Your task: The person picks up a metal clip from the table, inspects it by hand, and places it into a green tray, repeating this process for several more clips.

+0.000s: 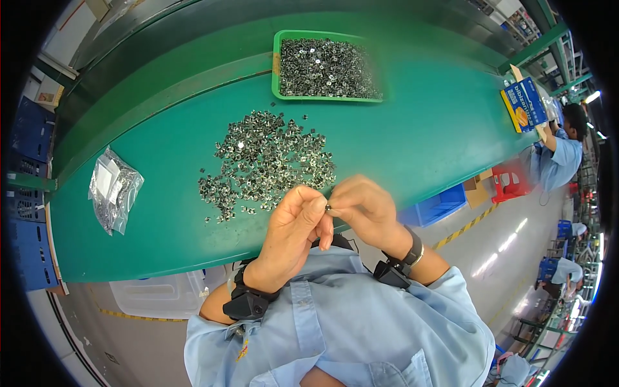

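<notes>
Both my hands meet above the near edge of the green worktable, just in front of a loose pile of small dark and shiny metal parts. A tiny dark part shows between the fingertips, seemingly one of the same kind. My left hand pinches it with thumb and forefinger from the left. From the right, my right hand closes its fingers on it too. The part's exact shape is mostly hidden by the fingers.
At the back, a green tray holds many similar metal parts. A clear plastic bag of parts lies left. A blue and yellow box stands far right, near a co-worker. Blue bin and red stool are below the right edge.
</notes>
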Motion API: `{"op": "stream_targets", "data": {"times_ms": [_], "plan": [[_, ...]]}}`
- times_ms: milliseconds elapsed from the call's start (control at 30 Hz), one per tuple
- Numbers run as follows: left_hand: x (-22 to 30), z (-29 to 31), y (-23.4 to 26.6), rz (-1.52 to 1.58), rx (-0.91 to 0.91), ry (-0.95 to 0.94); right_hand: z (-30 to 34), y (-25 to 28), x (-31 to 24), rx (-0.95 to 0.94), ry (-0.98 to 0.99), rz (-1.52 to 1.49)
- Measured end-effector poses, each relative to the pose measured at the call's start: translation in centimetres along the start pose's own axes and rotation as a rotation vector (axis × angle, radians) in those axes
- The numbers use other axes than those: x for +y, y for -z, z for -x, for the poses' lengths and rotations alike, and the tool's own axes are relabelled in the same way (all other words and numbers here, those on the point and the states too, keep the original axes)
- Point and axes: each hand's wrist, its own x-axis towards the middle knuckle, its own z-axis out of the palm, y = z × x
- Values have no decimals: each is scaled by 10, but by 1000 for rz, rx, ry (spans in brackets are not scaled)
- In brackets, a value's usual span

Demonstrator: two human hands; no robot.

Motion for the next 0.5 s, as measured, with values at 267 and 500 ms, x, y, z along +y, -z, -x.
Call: {"op": "stream_targets", "data": {"times_ms": [267, 500], "plan": [[-2, 0, 4, 10, 8, -48, -5, -1, 0, 3, -37, 46], [7, -1, 14, -20, 28, -67, -51, 22, -5, -30, 8, 224]]}}
